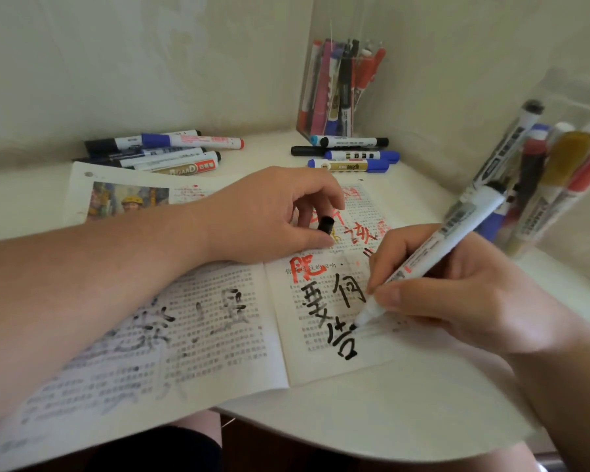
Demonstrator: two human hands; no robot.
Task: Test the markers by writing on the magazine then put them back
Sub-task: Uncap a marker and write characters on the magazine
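Magazine (201, 352) lying open on a white table (389, 403), its pages printed with small text and overwritten with large characters, red at the top of the right page and black below. The right hand (457, 287) holds a white marker (457, 233), its grip closed round the lower barrel with thumb and fingers pinching just above the tip. The marker is tilted, its tail pointing up and to the right, and its tip touches the right page just beside the lowest black character. The left hand (269, 212) rests on the upper part of the magazine near the fold, its forearm lying across the left page; its grip is narrow, with the curled fingers and thumb holding a black cap (326, 225). Beyond the magazine, a loose pile of markers (157, 153) lies at the left against the wall, and a second loose group (351, 155) lies to the right of it. Behind that group, in the corner, a clear holder (344, 28) stands filled with upright markers. A second clear holder (576, 93), at the right edge of the table, contains further markers that lean toward the camera.
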